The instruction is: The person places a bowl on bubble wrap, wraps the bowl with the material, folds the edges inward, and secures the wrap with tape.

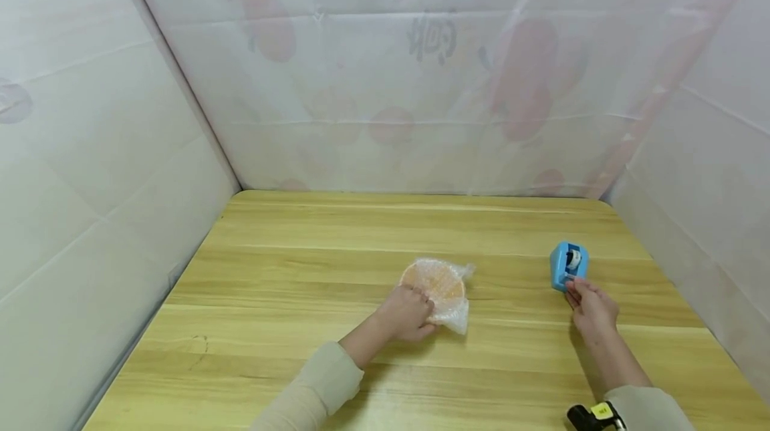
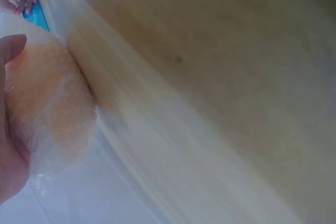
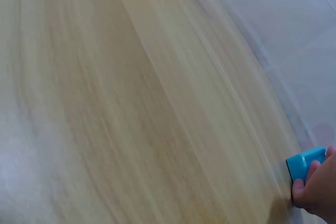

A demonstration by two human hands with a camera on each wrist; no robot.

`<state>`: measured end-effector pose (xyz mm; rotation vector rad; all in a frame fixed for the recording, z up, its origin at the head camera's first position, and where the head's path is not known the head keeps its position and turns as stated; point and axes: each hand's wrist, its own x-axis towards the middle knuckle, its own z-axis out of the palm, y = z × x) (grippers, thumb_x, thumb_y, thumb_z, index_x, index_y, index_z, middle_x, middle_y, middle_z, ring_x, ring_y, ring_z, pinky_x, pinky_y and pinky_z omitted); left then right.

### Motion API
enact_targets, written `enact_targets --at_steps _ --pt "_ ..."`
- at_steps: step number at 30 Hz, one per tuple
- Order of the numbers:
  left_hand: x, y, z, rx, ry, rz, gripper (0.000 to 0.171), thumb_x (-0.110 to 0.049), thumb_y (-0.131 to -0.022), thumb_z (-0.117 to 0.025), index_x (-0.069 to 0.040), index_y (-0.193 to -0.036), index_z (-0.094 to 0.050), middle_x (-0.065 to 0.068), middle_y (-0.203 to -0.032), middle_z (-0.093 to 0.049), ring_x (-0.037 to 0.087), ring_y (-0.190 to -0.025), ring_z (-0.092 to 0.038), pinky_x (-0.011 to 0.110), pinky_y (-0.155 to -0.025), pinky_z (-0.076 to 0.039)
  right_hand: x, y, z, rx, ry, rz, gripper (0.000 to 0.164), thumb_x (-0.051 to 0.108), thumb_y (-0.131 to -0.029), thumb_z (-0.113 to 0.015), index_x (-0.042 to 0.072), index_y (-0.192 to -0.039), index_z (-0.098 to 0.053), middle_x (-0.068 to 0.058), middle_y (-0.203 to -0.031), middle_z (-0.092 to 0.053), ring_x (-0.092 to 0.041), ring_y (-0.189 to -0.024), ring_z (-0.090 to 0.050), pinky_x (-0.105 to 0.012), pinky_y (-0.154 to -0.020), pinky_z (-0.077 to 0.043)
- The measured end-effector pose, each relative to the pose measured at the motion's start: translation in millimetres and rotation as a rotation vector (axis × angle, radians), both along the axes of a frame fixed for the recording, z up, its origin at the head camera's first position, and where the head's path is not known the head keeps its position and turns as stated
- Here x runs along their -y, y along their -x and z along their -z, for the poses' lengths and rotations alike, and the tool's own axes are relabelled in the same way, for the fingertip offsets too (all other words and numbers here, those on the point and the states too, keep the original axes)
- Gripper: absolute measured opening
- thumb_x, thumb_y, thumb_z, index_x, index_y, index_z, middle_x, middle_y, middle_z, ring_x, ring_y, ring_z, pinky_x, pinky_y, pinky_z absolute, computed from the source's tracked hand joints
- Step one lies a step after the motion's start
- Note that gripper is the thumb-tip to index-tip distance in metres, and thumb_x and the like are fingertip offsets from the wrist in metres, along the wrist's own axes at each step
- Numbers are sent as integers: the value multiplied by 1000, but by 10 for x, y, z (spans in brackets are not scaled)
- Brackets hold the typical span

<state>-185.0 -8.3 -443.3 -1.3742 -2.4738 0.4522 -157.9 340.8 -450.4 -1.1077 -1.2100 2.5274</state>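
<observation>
An orange, round, flat-looking thing in bubble wrap (image 1: 444,282) is near the middle of the wooden table. My left hand (image 1: 404,314) grips its near left side; in the left wrist view the thumb (image 2: 14,46) lies on the wrap. To the right stands a blue tape dispenser (image 1: 557,265) holding a small white roll of tape (image 1: 574,259). At its near end my right hand (image 1: 594,311) has its fingertips on it, beside the tape outlet. The right wrist view shows fingers curled at the dispenser's (image 3: 300,165) end. Whether they pinch a tape end is too small to tell.
Pale printed sheets hang as walls behind (image 1: 361,83), at the left (image 1: 90,170) and at the right (image 1: 698,170) of the wooden table (image 1: 271,270). A black device with a yellow label (image 1: 595,415) sits by the right sleeve.
</observation>
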Motion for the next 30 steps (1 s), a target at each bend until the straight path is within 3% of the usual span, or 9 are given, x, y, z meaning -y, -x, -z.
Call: enact_targets --at_steps 18,30 --pt "-10 7 2 31 21 -9 42 -55 -90 -41 -24 -63 -49 -13 -56 -43 3 -58 -44 16 -55 -38 -41 -43 49 -81 30 -64 21 14 -90 -54 11 -71 -63 4 -72 -64 -5 -74 -59 -16 -73 -49" --pt "-21 8 15 43 -2 17 41 -54 -90 -43 -23 -64 -50 -12 -57 -45 4 -58 -45 17 -54 -37 -124 -94 46 12 87 -103 26 9 -90 -55 9 -68 -68 0 -71 -65 -7 -71 -63 -18 -72 -53"
